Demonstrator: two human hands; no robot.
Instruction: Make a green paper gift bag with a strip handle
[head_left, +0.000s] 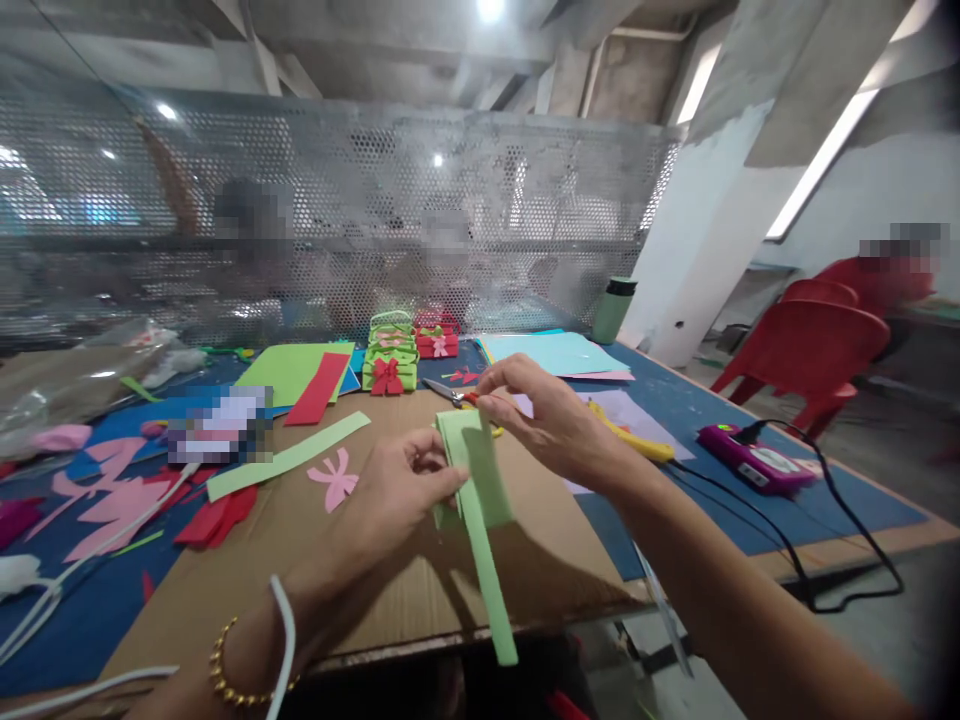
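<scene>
Left hand (pixel 397 490) pinching, thumb (pixel 448 484) extended; right hand (pixel 551 420) higher, fingers (pixel 516 369) curled; forearms (pixel 720 575) angled inward.

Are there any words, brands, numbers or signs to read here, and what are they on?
None that I can read.
Purple box: white markings, too small and blurred to read.
Device on the left: blurred out, so nothing on it can be read.

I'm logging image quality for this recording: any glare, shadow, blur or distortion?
Head view: a ceiling light glares at the top edge; shadows fall on the cardboard; the scene behind the perforated screen is hazy; the pillar leans, probably wide-angle distortion; the hanging light-green strip reads clearly.
</scene>
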